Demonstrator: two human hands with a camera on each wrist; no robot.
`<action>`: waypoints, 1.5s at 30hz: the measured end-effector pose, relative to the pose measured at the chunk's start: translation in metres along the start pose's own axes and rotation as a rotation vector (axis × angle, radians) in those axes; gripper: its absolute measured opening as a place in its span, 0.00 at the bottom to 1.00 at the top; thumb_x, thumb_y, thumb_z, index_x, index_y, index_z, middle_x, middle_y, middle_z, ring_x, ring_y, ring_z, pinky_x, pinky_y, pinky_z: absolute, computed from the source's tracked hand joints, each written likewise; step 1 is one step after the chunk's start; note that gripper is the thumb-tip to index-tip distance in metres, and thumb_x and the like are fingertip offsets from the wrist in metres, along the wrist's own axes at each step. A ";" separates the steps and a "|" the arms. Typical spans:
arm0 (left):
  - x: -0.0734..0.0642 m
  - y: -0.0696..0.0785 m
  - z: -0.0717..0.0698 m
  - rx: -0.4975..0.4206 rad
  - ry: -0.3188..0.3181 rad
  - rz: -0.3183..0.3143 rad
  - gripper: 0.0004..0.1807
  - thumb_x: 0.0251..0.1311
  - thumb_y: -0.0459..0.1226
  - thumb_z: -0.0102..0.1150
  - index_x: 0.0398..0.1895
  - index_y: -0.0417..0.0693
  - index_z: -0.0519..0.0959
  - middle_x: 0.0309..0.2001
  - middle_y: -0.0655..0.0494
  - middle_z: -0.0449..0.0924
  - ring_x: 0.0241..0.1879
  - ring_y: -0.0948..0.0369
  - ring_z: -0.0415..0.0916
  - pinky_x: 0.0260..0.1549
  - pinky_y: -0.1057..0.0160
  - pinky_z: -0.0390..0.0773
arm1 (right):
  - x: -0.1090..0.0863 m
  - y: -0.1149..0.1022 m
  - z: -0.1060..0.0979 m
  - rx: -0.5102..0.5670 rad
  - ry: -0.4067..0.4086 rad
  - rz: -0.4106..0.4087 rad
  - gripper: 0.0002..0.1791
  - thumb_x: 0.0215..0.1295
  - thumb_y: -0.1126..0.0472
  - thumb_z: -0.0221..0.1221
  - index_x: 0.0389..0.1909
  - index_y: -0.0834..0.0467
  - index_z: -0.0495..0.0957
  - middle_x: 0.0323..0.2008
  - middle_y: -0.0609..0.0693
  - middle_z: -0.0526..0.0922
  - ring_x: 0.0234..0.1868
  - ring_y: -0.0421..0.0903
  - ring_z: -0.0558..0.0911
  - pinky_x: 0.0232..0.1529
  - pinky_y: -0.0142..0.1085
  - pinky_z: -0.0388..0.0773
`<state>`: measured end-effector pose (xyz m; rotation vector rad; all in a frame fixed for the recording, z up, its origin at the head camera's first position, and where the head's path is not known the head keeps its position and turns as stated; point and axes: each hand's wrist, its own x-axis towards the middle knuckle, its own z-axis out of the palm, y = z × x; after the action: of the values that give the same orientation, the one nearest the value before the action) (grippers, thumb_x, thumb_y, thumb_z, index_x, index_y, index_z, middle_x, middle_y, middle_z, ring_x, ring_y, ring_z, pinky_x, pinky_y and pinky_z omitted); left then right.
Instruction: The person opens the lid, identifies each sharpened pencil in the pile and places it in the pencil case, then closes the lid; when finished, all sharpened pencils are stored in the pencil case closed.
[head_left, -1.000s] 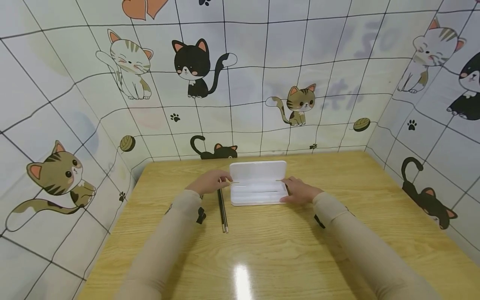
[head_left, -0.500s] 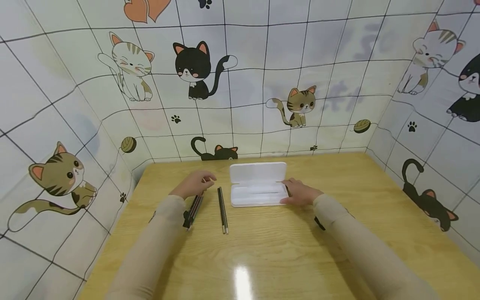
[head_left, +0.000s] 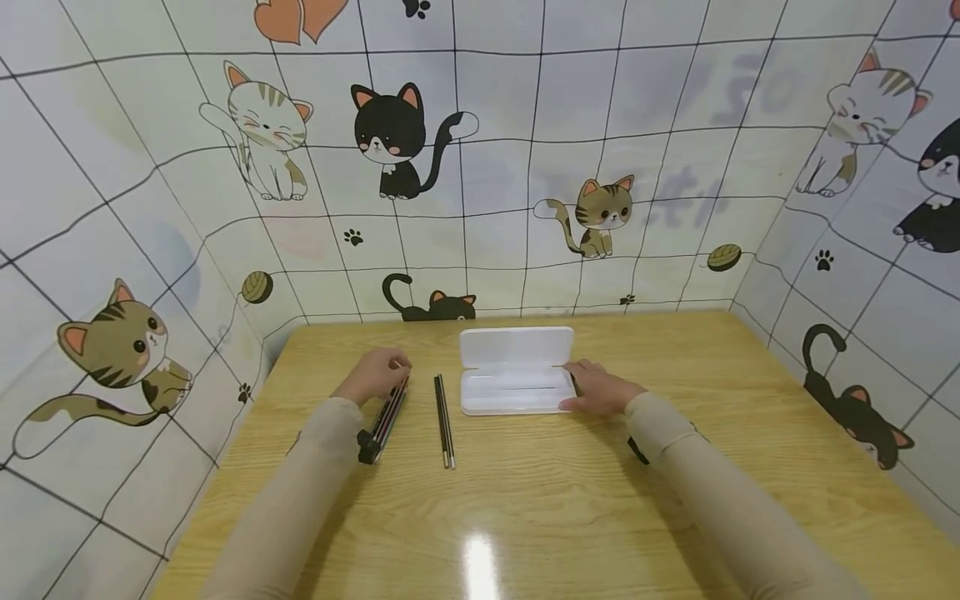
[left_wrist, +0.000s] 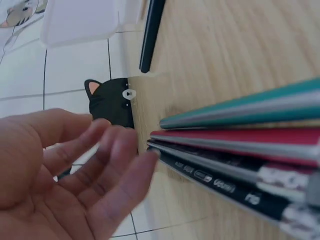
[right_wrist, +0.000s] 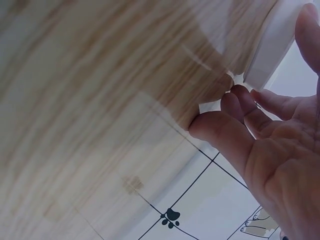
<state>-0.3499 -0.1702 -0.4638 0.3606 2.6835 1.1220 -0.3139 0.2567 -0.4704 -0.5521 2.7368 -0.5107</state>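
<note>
A white pencil case (head_left: 516, 402) stands with its lid raised near the back of the table. My right hand (head_left: 600, 388) holds its right end, thumb at the front corner and fingers toward the hinge; in the right wrist view the thumb (right_wrist: 308, 37) lies against the case wall (right_wrist: 270, 45). My left hand (head_left: 375, 372) is at the far ends of a bundle of pencils (head_left: 392, 417). In the left wrist view its fingers are loosely bent beside a teal pencil (left_wrist: 235, 107), a red pencil (left_wrist: 225, 137) and black ones; whether a fingertip touches them I cannot tell.
Two dark pencils (head_left: 445, 423) lie side by side between the bundle and the case. The wooden table (head_left: 555, 508) is bounded at the back and sides by cat-printed cloth walls (head_left: 495, 242). A black wrist piece (head_left: 369, 447) sits by the left sleeve.
My left hand has left the case's left side and moved left to the pencil bundle. My right hand stays at the case's right end.
</note>
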 end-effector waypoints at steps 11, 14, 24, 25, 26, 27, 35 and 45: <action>-0.016 0.009 0.002 0.019 -0.022 -0.065 0.18 0.76 0.36 0.49 0.61 0.33 0.76 0.50 0.40 0.81 0.40 0.52 0.83 0.31 0.56 0.85 | 0.001 0.000 0.001 -0.008 0.012 -0.014 0.46 0.71 0.47 0.62 0.75 0.72 0.53 0.70 0.73 0.60 0.70 0.69 0.61 0.69 0.62 0.60; -0.017 0.007 0.004 0.036 -0.038 -0.081 0.19 0.76 0.37 0.49 0.61 0.34 0.76 0.53 0.39 0.80 0.42 0.52 0.84 0.31 0.58 0.85 | 0.000 0.000 0.000 -0.006 0.010 -0.014 0.46 0.71 0.47 0.62 0.75 0.72 0.54 0.70 0.73 0.60 0.70 0.69 0.61 0.69 0.62 0.60; -0.021 0.014 0.003 0.116 -0.093 -0.122 0.27 0.78 0.39 0.45 0.72 0.31 0.61 0.44 0.42 0.82 0.36 0.57 0.83 0.32 0.61 0.84 | -0.001 -0.002 0.000 -0.006 0.007 -0.023 0.45 0.72 0.49 0.62 0.75 0.73 0.53 0.70 0.74 0.60 0.70 0.70 0.60 0.69 0.62 0.59; -0.022 0.015 0.003 0.118 -0.092 -0.128 0.28 0.78 0.39 0.45 0.73 0.31 0.60 0.44 0.42 0.82 0.36 0.57 0.82 0.32 0.61 0.84 | -0.001 -0.001 -0.001 -0.006 0.008 -0.023 0.45 0.72 0.49 0.62 0.75 0.73 0.53 0.70 0.73 0.60 0.71 0.70 0.60 0.69 0.62 0.59; -0.022 0.015 0.003 0.122 -0.090 -0.135 0.28 0.78 0.38 0.44 0.73 0.30 0.59 0.43 0.42 0.82 0.35 0.57 0.82 0.32 0.60 0.84 | -0.001 -0.001 -0.001 -0.005 0.007 -0.021 0.45 0.72 0.48 0.62 0.75 0.73 0.53 0.70 0.73 0.60 0.71 0.70 0.60 0.69 0.62 0.59; -0.022 0.016 0.003 0.124 -0.088 -0.140 0.27 0.79 0.38 0.43 0.73 0.30 0.59 0.43 0.42 0.81 0.35 0.57 0.82 0.32 0.60 0.84 | -0.001 -0.001 -0.001 -0.005 0.006 -0.021 0.45 0.72 0.48 0.62 0.75 0.73 0.53 0.70 0.73 0.60 0.71 0.70 0.60 0.69 0.62 0.59; -0.021 0.018 0.004 0.161 -0.096 -0.134 0.19 0.78 0.35 0.48 0.61 0.27 0.73 0.48 0.37 0.80 0.34 0.55 0.81 0.35 0.58 0.85 | 0.000 0.001 -0.001 -0.008 0.016 -0.031 0.45 0.72 0.47 0.62 0.75 0.71 0.54 0.69 0.72 0.61 0.70 0.69 0.61 0.68 0.62 0.61; -0.019 0.021 0.005 0.260 -0.112 -0.149 0.22 0.71 0.32 0.52 0.15 0.49 0.65 0.17 0.58 0.63 0.15 0.63 0.64 0.21 0.65 0.72 | -0.001 0.003 0.001 -0.004 0.013 -0.030 0.46 0.71 0.47 0.63 0.74 0.72 0.54 0.69 0.73 0.61 0.69 0.70 0.61 0.68 0.62 0.61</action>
<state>-0.3270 -0.1585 -0.4508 0.2505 2.7078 0.6933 -0.3139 0.2592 -0.4721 -0.5942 2.7464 -0.5183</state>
